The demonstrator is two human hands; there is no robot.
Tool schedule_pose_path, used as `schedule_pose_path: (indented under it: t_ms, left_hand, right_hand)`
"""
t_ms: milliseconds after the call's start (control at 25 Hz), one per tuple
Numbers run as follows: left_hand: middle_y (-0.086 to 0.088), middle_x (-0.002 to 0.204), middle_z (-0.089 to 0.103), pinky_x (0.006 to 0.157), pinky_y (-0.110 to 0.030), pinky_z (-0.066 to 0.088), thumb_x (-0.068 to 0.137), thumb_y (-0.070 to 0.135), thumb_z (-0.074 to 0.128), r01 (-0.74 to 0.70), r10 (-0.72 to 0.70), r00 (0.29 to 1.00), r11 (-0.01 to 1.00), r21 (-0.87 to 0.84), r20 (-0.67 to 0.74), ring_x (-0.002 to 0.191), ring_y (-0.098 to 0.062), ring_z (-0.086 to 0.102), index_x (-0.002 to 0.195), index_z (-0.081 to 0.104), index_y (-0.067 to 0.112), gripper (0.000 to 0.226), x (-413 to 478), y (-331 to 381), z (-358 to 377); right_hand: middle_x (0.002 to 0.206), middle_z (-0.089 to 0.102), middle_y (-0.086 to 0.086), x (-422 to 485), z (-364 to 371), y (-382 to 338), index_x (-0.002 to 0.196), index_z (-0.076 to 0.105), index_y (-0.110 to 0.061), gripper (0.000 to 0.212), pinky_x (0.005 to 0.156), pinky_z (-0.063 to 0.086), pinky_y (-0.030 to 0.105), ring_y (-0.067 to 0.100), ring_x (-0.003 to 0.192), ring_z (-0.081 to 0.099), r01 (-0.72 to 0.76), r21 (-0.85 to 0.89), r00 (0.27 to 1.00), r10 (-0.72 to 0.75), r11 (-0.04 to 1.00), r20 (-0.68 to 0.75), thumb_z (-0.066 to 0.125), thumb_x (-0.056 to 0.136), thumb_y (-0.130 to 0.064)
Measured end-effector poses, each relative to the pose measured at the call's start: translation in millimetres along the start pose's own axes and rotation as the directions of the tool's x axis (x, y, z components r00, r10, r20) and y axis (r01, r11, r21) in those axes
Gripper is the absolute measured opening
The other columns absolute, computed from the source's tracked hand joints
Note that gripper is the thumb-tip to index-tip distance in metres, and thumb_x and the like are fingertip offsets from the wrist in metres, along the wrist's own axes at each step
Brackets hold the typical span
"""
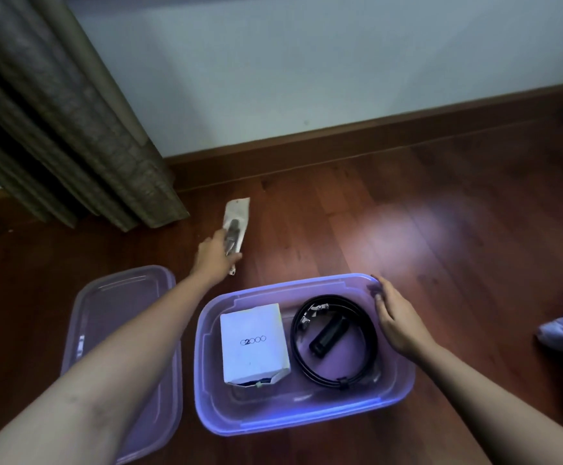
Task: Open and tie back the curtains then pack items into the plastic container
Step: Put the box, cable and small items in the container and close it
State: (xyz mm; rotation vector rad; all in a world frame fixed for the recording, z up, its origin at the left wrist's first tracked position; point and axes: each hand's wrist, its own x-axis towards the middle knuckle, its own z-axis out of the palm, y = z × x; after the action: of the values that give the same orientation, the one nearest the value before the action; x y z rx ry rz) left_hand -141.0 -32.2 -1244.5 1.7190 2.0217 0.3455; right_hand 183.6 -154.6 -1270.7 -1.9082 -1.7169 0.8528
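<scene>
Two things lie in the plastic container [306, 421] on the wooden floor [407, 196]: a white box [255, 344] and a coiled black belt [333, 337]. The left hand [214, 258] reaches out, fingers closed on a flat packet [237, 223] lying on the floor near the curtain [72, 129]. The right hand [397, 317], fingers loosely apart, rests at the container's right rim. The lid [119, 297] lies just left.

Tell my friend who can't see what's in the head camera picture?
A left hand grasps a small packet on the wooden floor, while the right hand rests on the open plastic container, which holds a white box and coiled black belt.
</scene>
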Motion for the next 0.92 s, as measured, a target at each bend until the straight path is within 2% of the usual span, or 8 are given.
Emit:
schedule_pose_path:
  t_ms: [160, 240, 400, 480, 560, 680, 800, 920]
  left_hand:
    - [-0.006, 0.125, 0.055, 0.089, -0.031, 0.049, 0.075, 0.037, 0.072, -0.231, 0.244, 0.970, 0.905, -0.357, -0.008, 0.109, -0.023, 0.058, 0.133, 0.044, 0.023, 0.066, -49, 9, -18]
    - [-0.003, 0.112, 0.055, 0.084, -0.014, 0.044, 0.082, 0.048, 0.056, -0.384, 0.428, 0.902, 0.856, -0.345, 0.058, 0.100, -0.017, 0.057, 0.131, 0.050, 0.027, 0.053, -80, 7, -20]
    - [0.000, 0.098, 0.053, 0.074, -0.020, 0.043, 0.096, 0.034, 0.041, -0.771, 0.778, 0.581, 0.620, -0.145, 0.240, 0.082, -0.015, 0.055, 0.130, 0.048, 0.027, 0.035, -140, -11, -7]
    - [0.000, 0.093, 0.057, 0.055, -0.024, 0.048, 0.093, 0.026, 0.040, -0.886, 0.852, 0.462, 0.456, 0.084, 0.245, 0.064, -0.019, 0.057, 0.129, 0.044, 0.026, 0.037, -162, -24, 3]
    - [0.003, 0.084, 0.061, 0.046, -0.023, 0.042, 0.084, 0.012, 0.041, -0.920, 0.901, 0.359, 0.298, 0.254, 0.243, 0.049, -0.018, 0.050, 0.129, 0.050, 0.024, 0.047, -174, -35, 9]
    - [0.006, 0.075, 0.062, 0.061, -0.027, 0.033, 0.085, 0.006, 0.046, -0.921, 0.938, 0.255, 0.161, 0.354, 0.236, 0.054, -0.016, 0.048, 0.121, 0.060, 0.021, 0.042, -180, -45, 18]
    - [0.008, 0.072, 0.063, 0.070, -0.031, 0.027, 0.085, 0.017, 0.051, -0.938, 0.946, 0.232, 0.157, 0.310, 0.225, 0.075, -0.016, 0.056, 0.112, 0.064, 0.025, 0.030, -180, -45, 16]
    - [0.009, 0.070, 0.064, 0.071, -0.032, 0.027, 0.082, 0.021, 0.051, -0.947, 0.941, 0.225, 0.149, 0.286, 0.254, 0.081, -0.016, 0.058, 0.107, 0.067, 0.028, 0.031, -177, -51, 9]
  right_hand:
    - [0.135, 0.053, 0.012, 1, -2, -4, 0.139, 0.038, -0.011, 0.041, 0.101, 0.038, 0.035, 0.026, 0.122, 0.052, 0.003, -0.009, 1.000, -0.003, 1.000, -0.001, 0.038, 0.098, -0.013]
    - [0.133, 0.054, 0.013, 1, -2, -5, 0.138, 0.038, -0.010, 0.040, 0.101, 0.038, 0.035, 0.027, 0.121, 0.052, -0.002, -0.011, 1.000, 0.002, 1.000, 0.007, 0.037, 0.098, -0.013]
    - [0.132, 0.055, 0.013, -2, -3, -8, 0.137, 0.039, -0.009, 0.039, 0.100, 0.038, 0.035, 0.028, 0.120, 0.053, -0.013, -0.023, 1.000, 0.013, 1.000, 0.016, 0.036, 0.098, -0.013]
    - [0.132, 0.055, 0.011, -2, -3, -9, 0.137, 0.038, -0.012, 0.039, 0.099, 0.039, 0.038, 0.027, 0.119, 0.053, -0.018, -0.039, 1.000, 0.019, 0.999, 0.023, 0.035, 0.098, -0.015]
    - [0.132, 0.054, 0.009, -3, -4, -9, 0.137, 0.037, -0.014, 0.039, 0.098, 0.039, 0.038, 0.027, 0.119, 0.053, -0.017, -0.051, 0.999, 0.019, 0.999, 0.029, 0.034, 0.098, -0.016]
    - [0.133, 0.053, 0.009, -3, -4, -9, 0.139, 0.035, -0.014, 0.041, 0.100, 0.039, 0.037, 0.026, 0.120, 0.052, -0.023, -0.062, 0.999, 0.025, 0.998, 0.039, 0.034, 0.098, -0.017]
    - [0.134, 0.053, 0.009, -3, -5, -11, 0.139, 0.035, -0.014, 0.041, 0.099, 0.038, 0.036, 0.026, 0.121, 0.052, -0.031, -0.060, 0.999, 0.034, 0.998, 0.041, 0.034, 0.099, -0.017]
    - [0.135, 0.053, 0.008, -3, -4, -11, 0.140, 0.034, -0.014, 0.041, 0.099, 0.037, 0.035, 0.026, 0.122, 0.051, -0.029, -0.071, 0.999, 0.031, 0.997, 0.039, 0.033, 0.099, -0.017]
